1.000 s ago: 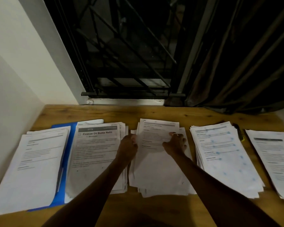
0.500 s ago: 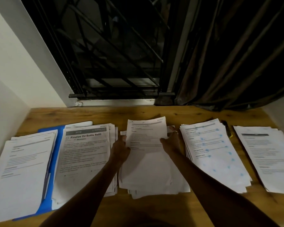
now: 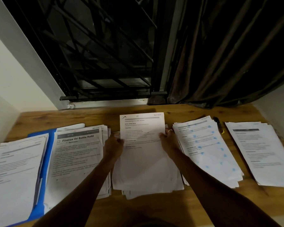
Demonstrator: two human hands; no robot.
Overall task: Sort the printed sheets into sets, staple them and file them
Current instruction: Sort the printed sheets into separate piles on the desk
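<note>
A sheet (image 3: 142, 135) is gripped at its side edges by the left hand (image 3: 113, 147) and right hand (image 3: 168, 141), above the middle pile (image 3: 147, 177). At 9 o'clock, piles are held on an open blue folder (image 3: 46, 159).

Over the last second, the person's two hands have lifted the top printed sheet (image 3: 142, 141) off the middle stack (image 3: 147, 182). A second ago the left hand (image 3: 113, 147) and right hand (image 3: 168, 142) rested flat on the pile, fingers pressing its upper part. Now each hand grips a side edge of the sheet about halfway up, and its top edge has risen and stretched farther toward the window, beyond the tops of the neighbouring piles. The camera has also tilted slightly, so the whole wooden desk (image 3: 88, 116) sits lower in view.
</note>
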